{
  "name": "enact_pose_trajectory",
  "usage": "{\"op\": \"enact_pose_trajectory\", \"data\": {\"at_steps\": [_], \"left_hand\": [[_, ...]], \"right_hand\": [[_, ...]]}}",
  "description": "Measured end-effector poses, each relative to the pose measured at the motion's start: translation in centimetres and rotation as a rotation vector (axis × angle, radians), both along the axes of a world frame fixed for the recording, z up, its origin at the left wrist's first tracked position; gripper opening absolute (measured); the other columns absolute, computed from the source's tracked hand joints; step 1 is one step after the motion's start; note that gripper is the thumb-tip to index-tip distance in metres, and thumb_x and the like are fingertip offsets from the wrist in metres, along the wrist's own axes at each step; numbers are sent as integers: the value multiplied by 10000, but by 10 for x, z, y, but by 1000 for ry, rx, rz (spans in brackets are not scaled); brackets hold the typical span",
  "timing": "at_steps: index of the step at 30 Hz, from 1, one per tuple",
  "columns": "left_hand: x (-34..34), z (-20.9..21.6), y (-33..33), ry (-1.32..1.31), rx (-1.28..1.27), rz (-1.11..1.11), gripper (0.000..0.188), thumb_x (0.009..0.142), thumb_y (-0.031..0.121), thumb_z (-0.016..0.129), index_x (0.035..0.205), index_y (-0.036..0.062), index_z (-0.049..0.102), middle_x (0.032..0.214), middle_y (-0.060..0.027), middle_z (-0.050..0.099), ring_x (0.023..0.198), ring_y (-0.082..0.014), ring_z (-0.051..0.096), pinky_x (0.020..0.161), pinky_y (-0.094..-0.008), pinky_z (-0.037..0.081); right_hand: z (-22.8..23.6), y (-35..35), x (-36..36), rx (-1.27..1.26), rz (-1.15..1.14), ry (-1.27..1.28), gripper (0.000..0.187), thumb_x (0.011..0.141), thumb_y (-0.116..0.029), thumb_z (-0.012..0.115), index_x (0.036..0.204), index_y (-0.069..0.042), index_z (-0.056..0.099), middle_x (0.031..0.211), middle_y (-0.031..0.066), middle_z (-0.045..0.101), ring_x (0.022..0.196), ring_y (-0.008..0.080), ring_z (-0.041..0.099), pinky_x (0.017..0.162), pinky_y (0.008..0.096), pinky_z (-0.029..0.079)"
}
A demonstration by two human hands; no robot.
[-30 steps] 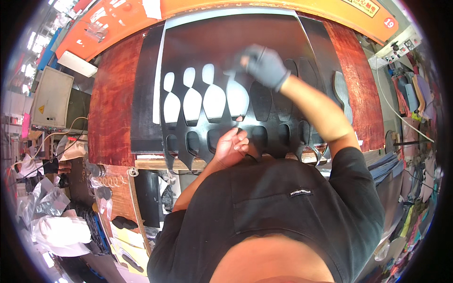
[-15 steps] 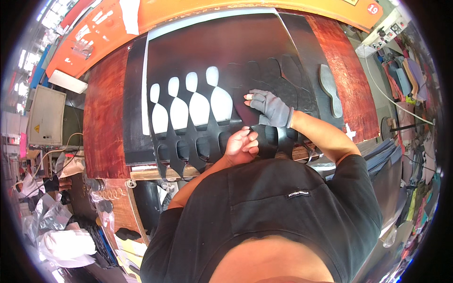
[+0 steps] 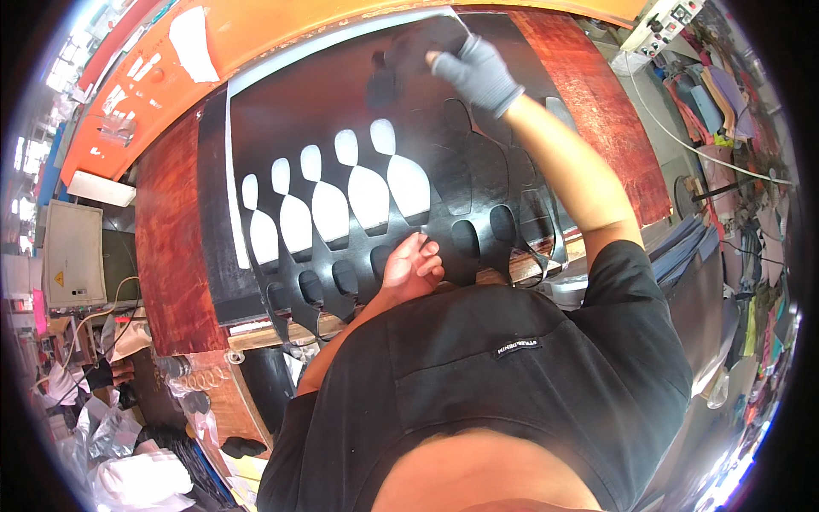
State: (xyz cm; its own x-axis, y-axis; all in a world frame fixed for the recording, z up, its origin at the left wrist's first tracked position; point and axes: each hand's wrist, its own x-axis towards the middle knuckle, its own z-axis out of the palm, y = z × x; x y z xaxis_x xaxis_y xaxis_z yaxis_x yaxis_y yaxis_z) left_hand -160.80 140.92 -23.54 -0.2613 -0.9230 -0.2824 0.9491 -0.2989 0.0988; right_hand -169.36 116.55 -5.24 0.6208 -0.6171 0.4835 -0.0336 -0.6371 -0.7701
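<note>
A black sheet (image 3: 311, 98) covers the bench, with several white sole-shaped openings (image 3: 407, 183) in a row across it. More sole outlines, still dark, show to their right. My right hand (image 3: 479, 75), in a grey fingerless glove, is raised over the sheet's far side. Its fingers are closed on a dark sole-shaped piece (image 3: 435, 38), which is blurred. My bare left hand (image 3: 413, 264) is at the sheet's near edge, beside the strips between the openings. Its fingers are curled in, and what they pinch, if anything, is too small to make out.
An orange machine beam (image 3: 281, 47) runs along the far side. Reddish-brown boards (image 3: 175, 239) flank the sheet. A grey sole-shaped block (image 3: 559, 111) lies partly behind my right forearm. A control box (image 3: 665, 26) stands far right; stacked coloured sheets (image 3: 717, 98) are at right.
My right hand has lifted a sole-shaped piece out of the sheet and carried it to the far side. One more white opening shows. My left hand stays at the near edge.
</note>
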Motion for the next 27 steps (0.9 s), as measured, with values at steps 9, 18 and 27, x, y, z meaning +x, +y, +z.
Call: {"op": "enact_pose_trajectory", "data": {"at_steps": [9, 18, 27], "left_hand": [[-15, 63, 11, -645, 420, -90, 287, 903, 367, 483, 809, 98, 520, 727, -45, 556, 470, -132, 380, 551, -337, 421], [-55, 30, -46, -290, 296, -113, 153, 923, 255, 474, 940, 103, 473, 899, -59, 549, 531, -108, 380, 610, -277, 370], [-49, -8, -61, 321, -271, -170, 152, 884, 183, 465, 786, 68, 479, 756, 7, 444, 547, -104, 385, 624, -306, 394]], "right_hand": [[-119, 29, -78, -919, 187, 190, 483, 615, -84, 655, 1092, -60, 580, 1149, 119, 565, 1037, 320, 538, 868, 397, 463], [-139, 26, -80, -734, 239, 317, 541, 653, -224, 680, 1142, -38, 543, 1248, 139, 500, 1142, 357, 471, 973, 436, 393], [-112, 37, -88, -544, 236, 489, 681, 595, -234, 717, 1222, -68, 511, 1328, 134, 448, 1224, 311, 427, 993, 406, 383]]}}
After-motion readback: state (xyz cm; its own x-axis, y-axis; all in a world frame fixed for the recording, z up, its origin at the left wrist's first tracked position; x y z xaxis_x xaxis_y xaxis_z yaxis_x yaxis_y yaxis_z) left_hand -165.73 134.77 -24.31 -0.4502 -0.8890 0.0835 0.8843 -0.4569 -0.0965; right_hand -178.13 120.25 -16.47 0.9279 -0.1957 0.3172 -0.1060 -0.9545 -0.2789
